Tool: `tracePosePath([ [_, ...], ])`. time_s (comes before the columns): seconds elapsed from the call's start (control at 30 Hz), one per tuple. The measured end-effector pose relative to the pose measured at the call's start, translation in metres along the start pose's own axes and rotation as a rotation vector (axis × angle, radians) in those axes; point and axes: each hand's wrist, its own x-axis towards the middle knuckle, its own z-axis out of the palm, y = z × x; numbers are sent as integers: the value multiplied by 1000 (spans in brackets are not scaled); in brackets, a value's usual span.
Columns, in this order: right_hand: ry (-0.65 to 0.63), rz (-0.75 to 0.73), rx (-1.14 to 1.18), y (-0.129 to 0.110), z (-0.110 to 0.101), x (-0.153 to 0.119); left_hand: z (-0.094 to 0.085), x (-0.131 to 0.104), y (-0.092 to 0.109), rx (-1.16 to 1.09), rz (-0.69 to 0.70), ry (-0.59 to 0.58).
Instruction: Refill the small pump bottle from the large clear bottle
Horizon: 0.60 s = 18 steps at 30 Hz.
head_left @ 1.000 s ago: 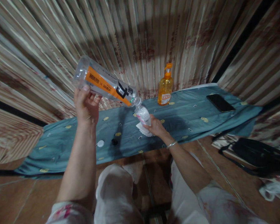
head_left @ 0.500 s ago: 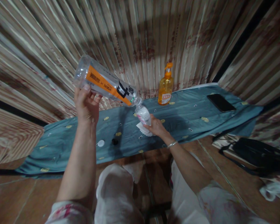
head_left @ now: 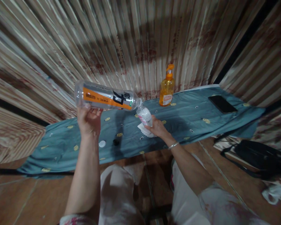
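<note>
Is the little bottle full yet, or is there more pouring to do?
Both caps, white cap and black cap, are already off and lie on the cloth. The left hand tips the big bottle into the small bottle, steadied by the right hand. How full it is cannot be seen. Capping is left.

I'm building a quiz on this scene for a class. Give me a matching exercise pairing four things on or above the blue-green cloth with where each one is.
Things:
1. clear plastic bottle with orange label
2. small white bottle
3. orange pump dispenser bottle
4. black phone

Places:
A. flat on the cloth's right end
B. upright at the back edge, by the curtain
C. tipped nearly level in the left hand
D. steadied on the cloth by the right hand

Pairs: 1-C, 2-D, 3-B, 4-A
</note>
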Motion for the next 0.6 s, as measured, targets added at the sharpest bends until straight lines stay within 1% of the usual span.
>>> tracePosePath([
  [0.17, 25, -22, 12, 3, 3, 1, -15, -17, -4, -2, -50, 79],
  [0.27, 43, -38, 33, 6, 6, 2, -25, -26, -10, -15, -84, 117],
  [0.33, 52, -39, 43, 7, 8, 2, -30, -32, -15, -32, -108, 163],
  [0.43, 63, -36, 57, 7, 10, 2, -37, -39, -23, -58, -163, 226],
  [0.6, 70, -21, 112, 5, 11, 0, -45, -47, -35, -110, -288, 274],
])
